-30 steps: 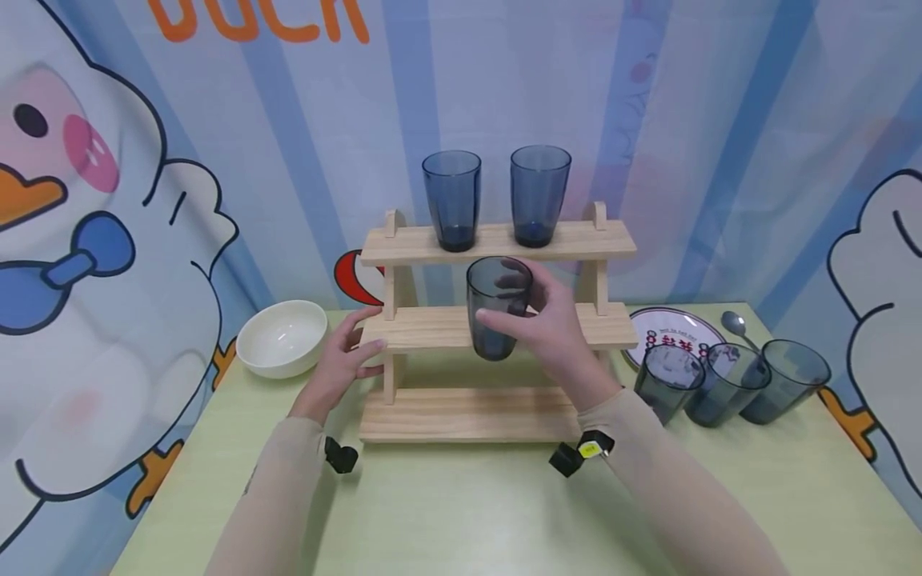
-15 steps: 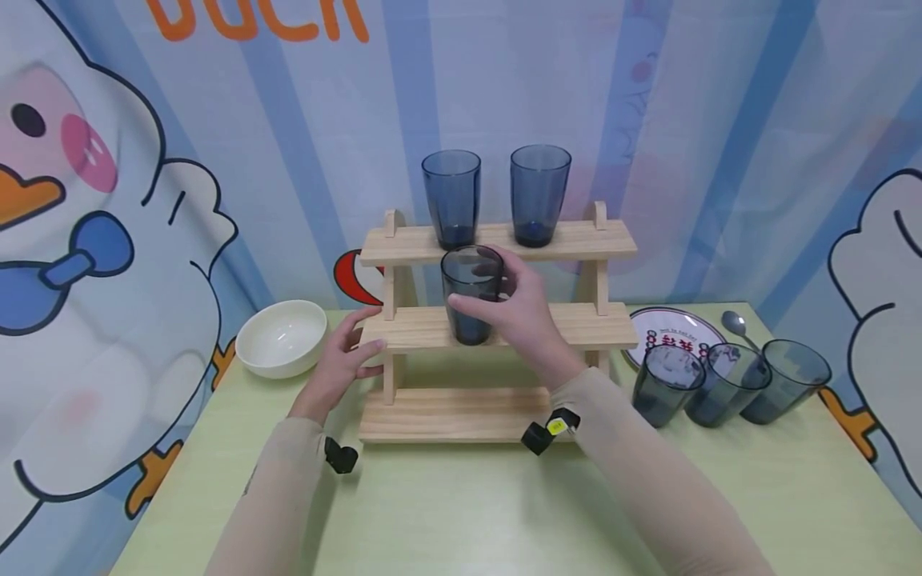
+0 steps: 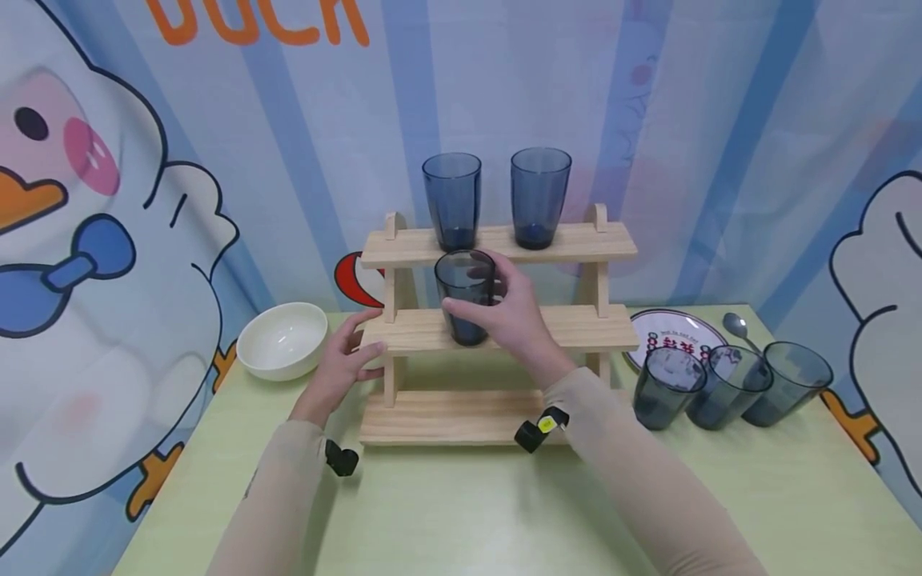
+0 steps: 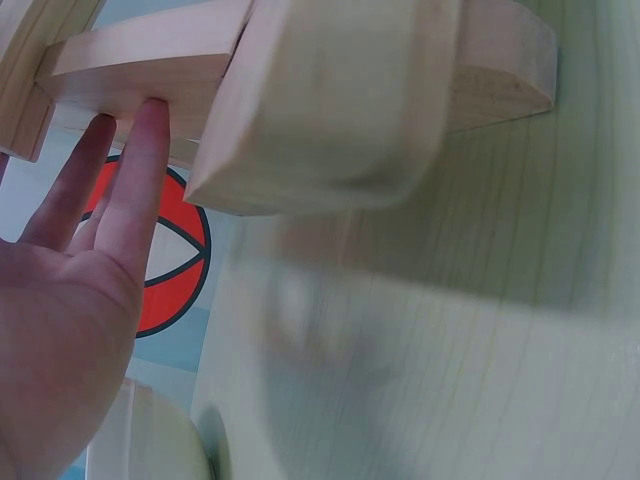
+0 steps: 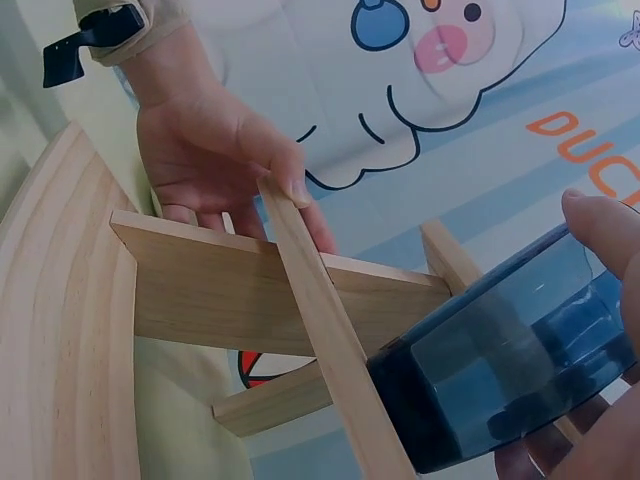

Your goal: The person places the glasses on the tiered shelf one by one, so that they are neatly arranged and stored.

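Observation:
A dark blue-grey glass is upright at the middle board of the wooden display shelf. My right hand holds its side, thumb in front and fingers behind. In the right wrist view the base of the glass meets the board. My left hand holds the left end of that middle board; in the right wrist view its thumb lies on the board's end, and some fingers are partly hidden behind the upright. Two matching glasses, a left one and a right one, stand on the top board.
Three more glasses stand on the table at right, before a patterned plate and a spoon. A white bowl sits at left. A duck-print curtain hangs behind.
My right hand has carried the glass left and slightly up, from in front of the shelf to the left half of its middle board. The left hand has stayed in place.

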The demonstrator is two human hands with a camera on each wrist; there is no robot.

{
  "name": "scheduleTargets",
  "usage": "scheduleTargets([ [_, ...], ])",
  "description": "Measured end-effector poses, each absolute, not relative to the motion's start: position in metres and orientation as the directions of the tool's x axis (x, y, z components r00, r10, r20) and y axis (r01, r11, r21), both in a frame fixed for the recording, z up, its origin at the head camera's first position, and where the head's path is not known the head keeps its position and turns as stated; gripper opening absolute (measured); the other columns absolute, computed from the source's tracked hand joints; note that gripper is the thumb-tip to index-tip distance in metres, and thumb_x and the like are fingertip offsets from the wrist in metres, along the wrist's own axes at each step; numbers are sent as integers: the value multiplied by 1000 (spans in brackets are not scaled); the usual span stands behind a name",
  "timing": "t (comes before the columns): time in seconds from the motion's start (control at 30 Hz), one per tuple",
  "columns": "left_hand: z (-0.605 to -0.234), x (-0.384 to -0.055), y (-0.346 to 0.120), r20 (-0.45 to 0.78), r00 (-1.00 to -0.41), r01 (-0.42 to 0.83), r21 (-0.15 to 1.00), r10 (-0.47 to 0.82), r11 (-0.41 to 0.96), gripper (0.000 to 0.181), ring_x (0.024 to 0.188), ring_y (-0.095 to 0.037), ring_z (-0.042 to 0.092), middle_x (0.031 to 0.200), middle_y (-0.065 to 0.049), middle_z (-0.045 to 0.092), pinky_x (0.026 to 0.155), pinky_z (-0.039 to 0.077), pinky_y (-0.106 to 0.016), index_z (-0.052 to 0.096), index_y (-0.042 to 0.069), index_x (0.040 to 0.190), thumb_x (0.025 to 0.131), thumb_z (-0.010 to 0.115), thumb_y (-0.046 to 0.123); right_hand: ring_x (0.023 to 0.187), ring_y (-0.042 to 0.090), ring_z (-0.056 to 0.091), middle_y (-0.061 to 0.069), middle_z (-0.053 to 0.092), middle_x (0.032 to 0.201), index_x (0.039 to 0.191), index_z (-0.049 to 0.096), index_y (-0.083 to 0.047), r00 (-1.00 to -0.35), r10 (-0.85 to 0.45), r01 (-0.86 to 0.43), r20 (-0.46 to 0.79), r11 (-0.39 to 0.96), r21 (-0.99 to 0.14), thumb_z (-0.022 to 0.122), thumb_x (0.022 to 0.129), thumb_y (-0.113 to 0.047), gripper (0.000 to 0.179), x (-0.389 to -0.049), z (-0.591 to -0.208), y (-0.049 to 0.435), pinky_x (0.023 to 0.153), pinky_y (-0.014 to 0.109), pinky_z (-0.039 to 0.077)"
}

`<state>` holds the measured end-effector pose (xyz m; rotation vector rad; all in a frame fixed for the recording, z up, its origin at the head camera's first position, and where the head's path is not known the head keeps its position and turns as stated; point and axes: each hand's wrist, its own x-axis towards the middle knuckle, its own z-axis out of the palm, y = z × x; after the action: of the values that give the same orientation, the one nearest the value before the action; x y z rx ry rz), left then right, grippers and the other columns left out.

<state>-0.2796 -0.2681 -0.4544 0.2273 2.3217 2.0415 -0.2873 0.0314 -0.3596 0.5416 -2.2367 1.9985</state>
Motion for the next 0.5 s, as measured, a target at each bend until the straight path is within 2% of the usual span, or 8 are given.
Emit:
scheduleTargets([
  [0.23, -453, -280, -269, 64, -989, 80, 990, 136, 114, 60, 132, -45, 54, 152, -22, 47, 92, 60, -58, 44, 26, 157, 103, 69, 19, 121, 27, 59, 2, 61, 139, 152, 52, -25, -934, -203, -322, 294, 120, -939, 92, 83, -32, 80, -287, -357, 26, 93, 49, 57],
  [0.5, -453, -278, -268, 58, -989, 75, 990, 136, 121, 60, 133, -45, 53, 154, -22, 46, 94, 58, -60, 43, 26, 158, 104, 68, 19, 125, 28, 56, 3, 58, 140, 153, 48, -28, -942, -180, -314, 282, 183, -932, 91, 82, -39, 84, -285, -358, 20, 97, 50, 56],
])
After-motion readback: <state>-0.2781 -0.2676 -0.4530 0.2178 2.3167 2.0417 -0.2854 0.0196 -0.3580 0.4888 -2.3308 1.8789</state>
